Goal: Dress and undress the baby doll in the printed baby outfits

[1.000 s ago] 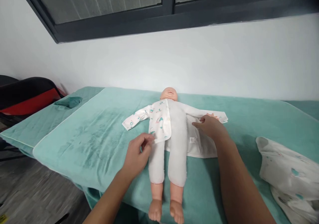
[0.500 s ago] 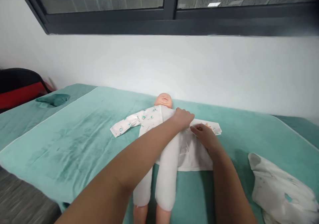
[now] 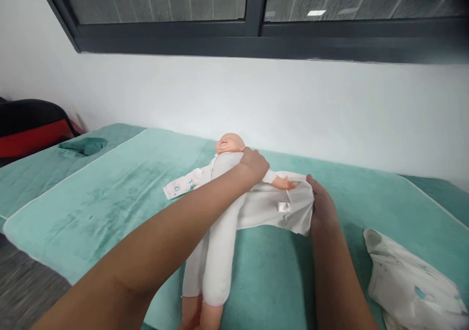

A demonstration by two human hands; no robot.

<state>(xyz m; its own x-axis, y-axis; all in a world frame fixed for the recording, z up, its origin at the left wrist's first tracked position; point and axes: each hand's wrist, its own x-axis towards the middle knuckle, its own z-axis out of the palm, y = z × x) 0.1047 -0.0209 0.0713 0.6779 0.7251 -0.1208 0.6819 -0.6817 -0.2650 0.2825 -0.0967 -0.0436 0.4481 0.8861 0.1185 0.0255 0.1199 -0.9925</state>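
Observation:
A baby doll (image 3: 220, 266) with a white cloth body lies on its back, its head toward the wall. One of its arms is inside the printed sleeve of a white baby shirt (image 3: 264, 212), at the left. The rest of the shirt spreads out to the right, inside out, with a tag showing. My left hand (image 3: 255, 164) is closed round the doll's other upper arm by the shoulder. That arm's bare hand (image 3: 284, 182) lies over the shirt. My right hand (image 3: 322, 200) grips the shirt's right edge, its fingers partly hidden by the cloth.
A teal sheet (image 3: 91, 212) covers the bed. At the lower right lies a bundled white printed garment (image 3: 414, 281). A black and red object (image 3: 32, 127) stands at the far left. Behind the bed is a white wall (image 3: 190, 95) under a dark-framed window (image 3: 252, 27).
The doll has tilted left and its right-side arm now shows, out of the shirt. My right hand has moved right, drawing the shirt edge outward. My left hand has shifted slightly left.

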